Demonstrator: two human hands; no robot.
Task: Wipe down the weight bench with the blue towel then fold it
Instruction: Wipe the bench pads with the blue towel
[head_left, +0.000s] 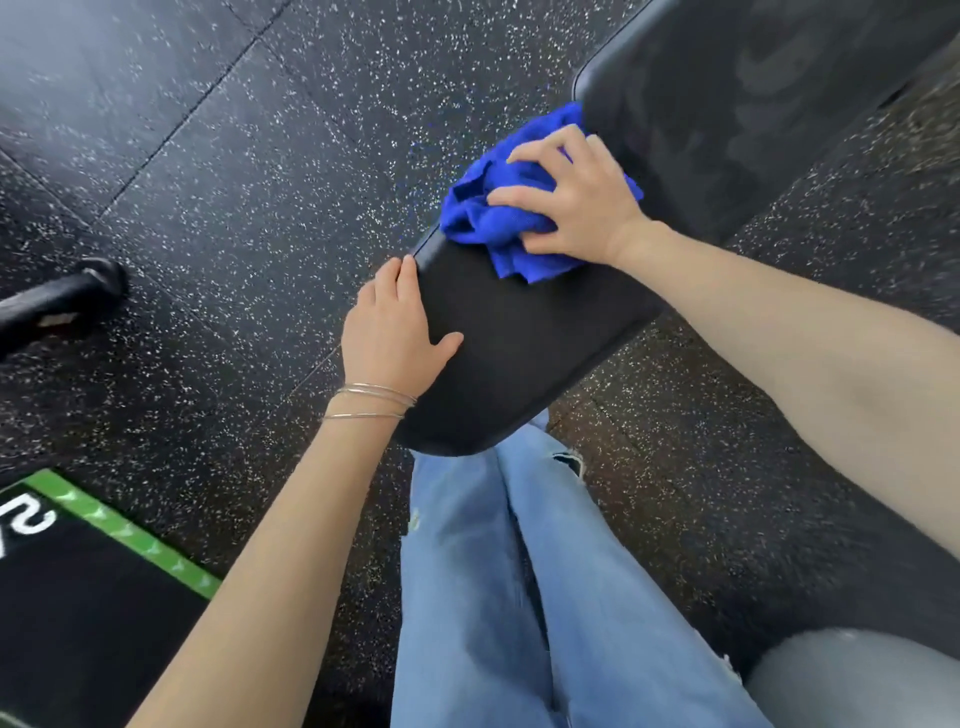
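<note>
Speckled black floor (218, 171); mat (78, 582) writing too cut off to read. Right hand (576, 202) pressing bunched blue towel (498, 213) on bench seat (519, 338); left hand (395, 332) flat, spread on seat edge.

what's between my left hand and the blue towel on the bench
Only bare black seat pad, as the head view shows. The left hand rests on its edge; the right hand presses the blue towel at its far end.

One view only: head cam, wide-angle, worn on the person; looks fwd and steeply down, nearly top-down; close range, both forearms enter from the bottom corners; bench (524, 332) pad sits mid-frame and runs off to the upper right; the wearer's jeans (519, 571) fill the lower centre; speckled floor (234, 182) covers the rest; edges bend w/ lens distortion; no 2nd view, so no overlap.
</note>
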